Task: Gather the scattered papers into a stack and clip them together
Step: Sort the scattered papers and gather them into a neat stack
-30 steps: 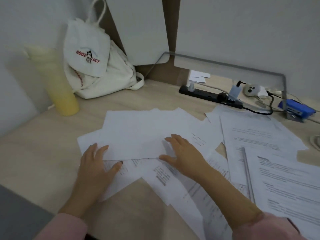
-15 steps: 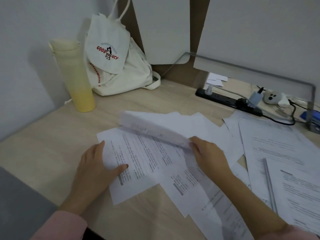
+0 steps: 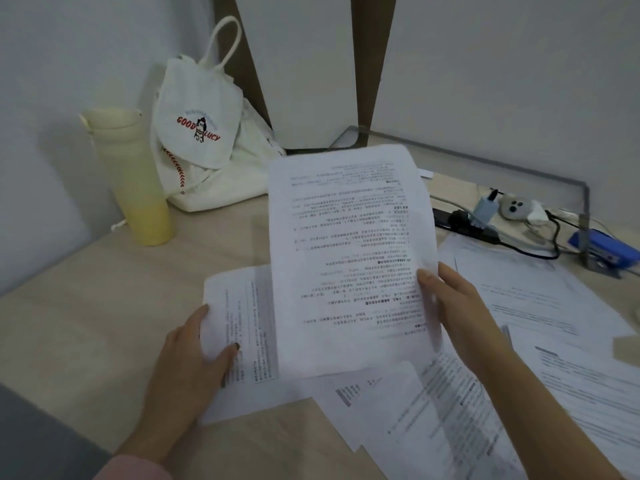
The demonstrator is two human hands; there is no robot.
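Note:
My right hand [image 3: 453,306] grips the right edge of a printed sheet [image 3: 349,258] and holds it lifted and tilted, its text upside down towards me. My left hand [image 3: 188,362] presses flat on the left edge of another printed sheet [image 3: 242,327] lying on the wooden desk [image 3: 104,306], thumb on the paper. More scattered papers [image 3: 554,341] lie overlapping to the right and in front of me. I see no clip.
A yellow bottle [image 3: 138,188] and a white drawstring bag [image 3: 207,140] stand at the back left. A black power strip [image 3: 464,223] with plugs and cables runs along the back right, with a blue stapler [image 3: 602,249] beside a metal frame.
My right hand has raised one sheet off the pile and turned its printed side towards me. My left hand stays on the sheet beneath. The view has shifted left and closer.

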